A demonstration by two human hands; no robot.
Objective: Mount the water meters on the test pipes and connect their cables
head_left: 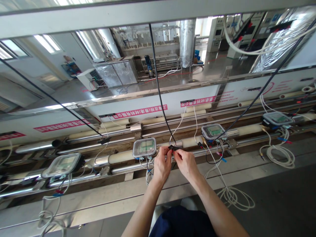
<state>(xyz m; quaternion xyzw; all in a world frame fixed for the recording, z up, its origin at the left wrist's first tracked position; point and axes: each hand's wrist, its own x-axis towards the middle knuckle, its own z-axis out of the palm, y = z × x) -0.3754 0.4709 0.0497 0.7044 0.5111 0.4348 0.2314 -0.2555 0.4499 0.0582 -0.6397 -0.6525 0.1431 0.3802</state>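
My left hand and my right hand meet in front of me, fingertips pinched on a small black cable connector. It sits at the lower end of a black cable that hangs from the overhead beam. A thin white wire runs close by it. Just left of my hands is a clear-lidded meter box with a green board inside and wires below. Another such meter box stands to the right. Fine detail of the connector is hidden by my fingers.
Metal pipes and rails run across in front of me. A metal ledge lies nearer. Coiled white cables hang at the right. More meter boxes stand at the left and far right. Black cables slant down at both sides.
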